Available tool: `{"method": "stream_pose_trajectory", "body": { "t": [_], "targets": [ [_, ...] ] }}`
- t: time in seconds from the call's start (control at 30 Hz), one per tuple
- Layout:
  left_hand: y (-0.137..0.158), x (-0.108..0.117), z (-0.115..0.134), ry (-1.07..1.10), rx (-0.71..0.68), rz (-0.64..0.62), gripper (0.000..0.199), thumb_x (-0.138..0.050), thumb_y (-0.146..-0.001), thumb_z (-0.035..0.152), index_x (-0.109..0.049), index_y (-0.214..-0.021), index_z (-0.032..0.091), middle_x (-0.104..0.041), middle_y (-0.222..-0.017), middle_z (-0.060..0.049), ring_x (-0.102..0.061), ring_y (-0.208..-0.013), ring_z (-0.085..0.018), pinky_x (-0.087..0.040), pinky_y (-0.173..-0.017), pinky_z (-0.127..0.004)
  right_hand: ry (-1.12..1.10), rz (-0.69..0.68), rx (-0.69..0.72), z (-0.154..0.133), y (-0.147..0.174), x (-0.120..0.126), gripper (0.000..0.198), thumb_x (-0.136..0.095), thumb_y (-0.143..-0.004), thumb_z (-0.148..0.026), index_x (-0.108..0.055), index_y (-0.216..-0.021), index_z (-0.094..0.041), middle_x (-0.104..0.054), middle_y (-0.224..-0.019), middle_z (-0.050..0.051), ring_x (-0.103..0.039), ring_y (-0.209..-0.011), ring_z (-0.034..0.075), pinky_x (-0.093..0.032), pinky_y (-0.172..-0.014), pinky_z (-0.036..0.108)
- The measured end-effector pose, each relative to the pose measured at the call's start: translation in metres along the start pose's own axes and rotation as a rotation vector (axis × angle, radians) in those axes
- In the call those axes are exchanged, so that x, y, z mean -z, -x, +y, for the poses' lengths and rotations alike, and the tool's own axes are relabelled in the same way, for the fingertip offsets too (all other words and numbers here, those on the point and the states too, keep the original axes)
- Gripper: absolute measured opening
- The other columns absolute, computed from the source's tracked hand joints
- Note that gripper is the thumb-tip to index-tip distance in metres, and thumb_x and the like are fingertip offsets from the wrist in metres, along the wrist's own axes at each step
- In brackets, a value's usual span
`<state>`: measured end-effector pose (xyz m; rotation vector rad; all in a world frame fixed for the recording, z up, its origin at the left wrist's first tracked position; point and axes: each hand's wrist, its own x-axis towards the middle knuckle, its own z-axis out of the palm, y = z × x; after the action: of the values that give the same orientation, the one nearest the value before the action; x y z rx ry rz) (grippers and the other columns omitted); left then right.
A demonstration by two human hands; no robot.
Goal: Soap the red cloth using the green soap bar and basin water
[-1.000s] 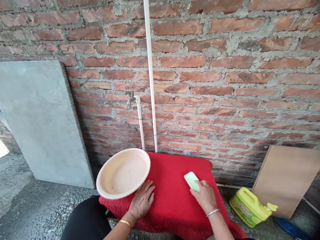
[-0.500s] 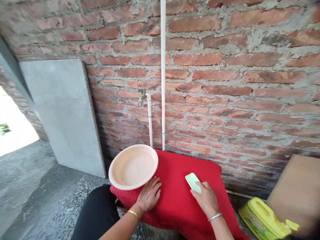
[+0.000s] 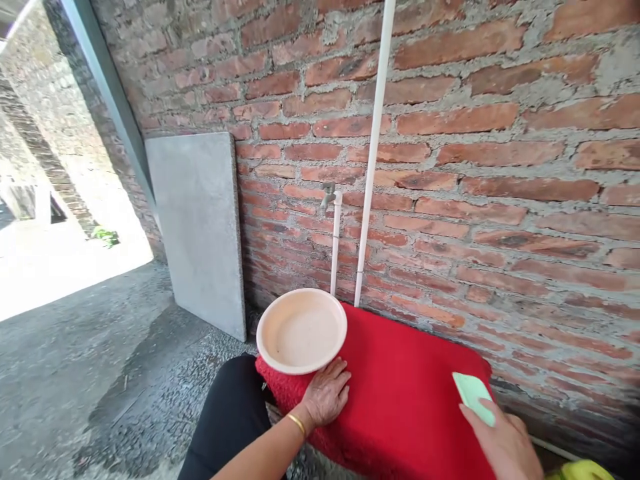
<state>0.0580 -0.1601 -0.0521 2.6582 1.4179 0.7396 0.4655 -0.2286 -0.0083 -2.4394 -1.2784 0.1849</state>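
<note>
My left hand (image 3: 327,392) lies flat with fingers spread on a red cloth (image 3: 400,393), close against the near rim of a pale peach plastic basin (image 3: 303,330). I cannot tell whether it touches the basin. A gold bangle circles that wrist. My right hand (image 3: 505,433), blurred, grips a pale green oblong block (image 3: 473,395) with rounded corners over the right part of the cloth. The block may be a scrub brush, but its underside is hidden. Its near end is covered by my fingers. The basin's inside shows no water that I can make out.
Behind the cloth rises a brick wall (image 3: 450,167) with a tap (image 3: 327,197) and white pipes (image 3: 373,160). A grey slab (image 3: 200,227) leans at left. Part of a yellow-green bottle (image 3: 583,471) shows bottom right. The concrete floor (image 3: 145,360) has dark, wet-looking patches.
The view has swung left, so things sit further right. My right hand, with the green block, has also moved rightward over the cloth. My left hand stays by the basin.
</note>
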Motion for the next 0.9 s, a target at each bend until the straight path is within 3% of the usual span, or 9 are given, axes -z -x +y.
{"method": "stream_pose_trajectory", "body": {
  "t": [0.13,0.23,0.37,0.5,0.63,0.73,0.9],
  "targets": [
    [0.003,-0.006,-0.006,-0.043,-0.026,0.036,0.037,-0.052,-0.091,0.021,-0.067,-0.125,0.026,-0.064,-0.141,-0.006,-0.055,-0.135,-0.025,-0.047,-0.115,-0.046,0.036,-0.059,0.312,-0.096,0.038,-0.008,0.044,-0.050,-0.087,-0.044,-0.070,-0.121,-0.024,-0.066,-0.111,0.012,-0.068,-0.101,0.029,-0.050,-0.093,0.038],
    [0.003,-0.008,-0.010,-0.069,-0.062,0.043,0.037,-0.052,-0.091,0.021,-0.068,-0.123,0.026,-0.065,-0.139,-0.007,-0.057,-0.132,-0.025,-0.050,-0.111,-0.045,0.072,-0.072,0.338,-0.127,0.044,-0.018,0.038,-0.061,-0.087,-0.040,-0.070,-0.122,-0.028,-0.066,-0.113,0.006,-0.066,-0.105,0.023,-0.047,-0.096,0.030],
    [0.003,-0.006,-0.011,-0.069,-0.094,0.065,0.035,-0.051,-0.092,0.023,-0.069,-0.122,0.026,-0.066,-0.138,-0.006,-0.059,-0.131,-0.025,-0.052,-0.110,-0.044,0.138,-0.062,0.226,-0.109,0.032,-0.007,0.038,-0.062,-0.089,-0.041,-0.070,-0.124,-0.028,-0.066,-0.110,0.007,-0.068,-0.098,0.021,-0.048,-0.090,0.029],
    [0.003,-0.005,-0.009,-0.064,-0.096,0.081,0.035,-0.050,-0.092,0.023,-0.069,-0.121,0.026,-0.066,-0.137,-0.005,-0.059,-0.130,-0.024,-0.052,-0.110,-0.043,0.221,-0.024,0.011,-0.057,0.017,0.027,0.047,-0.053,-0.093,-0.044,-0.066,-0.130,-0.019,-0.065,-0.107,0.015,-0.069,-0.096,0.028,-0.050,-0.087,0.037],
    [0.003,-0.007,-0.009,-0.057,-0.087,0.084,0.035,-0.051,-0.091,0.023,-0.069,-0.121,0.026,-0.067,-0.137,-0.005,-0.060,-0.130,-0.024,-0.052,-0.109,-0.044,0.268,0.030,-0.220,-0.015,0.013,0.052,0.056,-0.045,-0.094,-0.053,-0.063,-0.135,-0.019,-0.064,-0.105,0.016,-0.068,-0.099,0.030,-0.052,-0.085,0.039],
    [0.003,-0.009,-0.010,-0.059,-0.077,0.082,0.036,-0.051,-0.092,0.023,-0.069,-0.122,0.027,-0.067,-0.137,-0.005,-0.060,-0.130,-0.024,-0.052,-0.109,-0.043,0.186,0.032,-0.175,-0.016,0.021,0.051,0.056,-0.045,-0.093,-0.054,-0.063,-0.134,-0.020,-0.063,-0.110,0.016,-0.068,-0.102,0.028,-0.051,-0.089,0.037],
    [0.003,-0.007,-0.009,-0.093,-0.080,0.057,0.036,-0.051,-0.092,0.024,-0.069,-0.122,0.026,-0.067,-0.137,-0.004,-0.059,-0.130,-0.023,-0.052,-0.110,-0.042,-0.007,-0.101,0.083,-0.043,0.036,0.031,0.043,-0.054,-0.087,-0.044,-0.068,-0.122,-0.025,-0.063,-0.113,0.008,-0.067,-0.105,0.022,-0.049,-0.092,0.029]
  ]
}}
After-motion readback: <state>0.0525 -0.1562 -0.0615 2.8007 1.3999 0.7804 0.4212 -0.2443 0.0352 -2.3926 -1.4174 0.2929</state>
